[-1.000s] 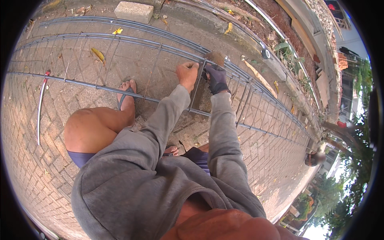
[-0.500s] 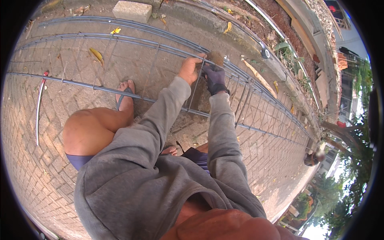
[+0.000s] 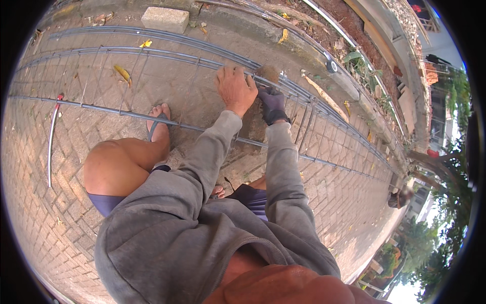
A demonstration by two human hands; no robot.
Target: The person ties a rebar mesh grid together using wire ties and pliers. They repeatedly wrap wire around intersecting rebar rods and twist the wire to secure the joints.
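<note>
Pose | left hand [image 3: 236, 92] back-up at bars [image 3: 198, 61] | right hand [image 3: 273, 105] curled beside

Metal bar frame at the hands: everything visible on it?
The metal bar frame looks dull grey: long, roughly parallel rods with thinner, partly brownish crosspieces between them. It stretches over the brick paving from the left toward the far right, its curve at least partly fisheye bending. The bare left hand is on the upper rods; the gloved right hand is beside it, its exact contact hidden.
</note>
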